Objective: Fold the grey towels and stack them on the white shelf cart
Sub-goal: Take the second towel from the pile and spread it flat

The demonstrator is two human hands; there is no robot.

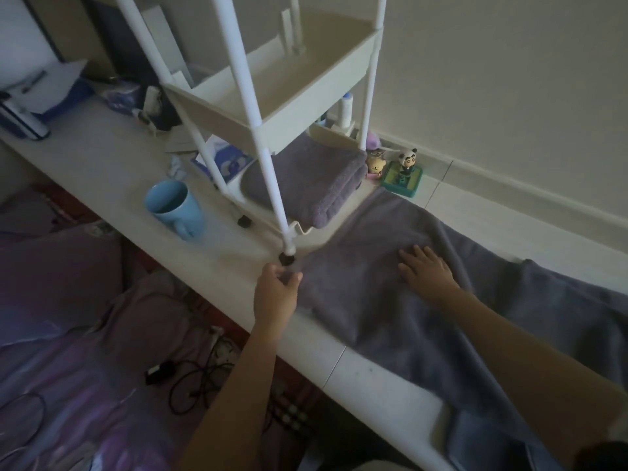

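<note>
A large grey towel (390, 300) lies spread over the white ledge (102, 164), its right part trailing off toward the lower right. My left hand (277, 290) pinches the towel's near left corner, right beside the cart's front wheel. My right hand (426, 270) lies flat on the towel with straight fingers. The white shelf cart (272, 124) stands on the ledge just behind the towel. A folded grey towel (306, 181) rests on the cart's bottom shelf. The cart's upper tray holds no towel.
A blue mug (173, 207) stands on the ledge left of the cart. Small figurines (401, 168) sit by the wall right of the cart. Papers and boxes (40, 93) crowd the ledge's far left. Below lie purple bedding (85, 368) and black cables (190, 379).
</note>
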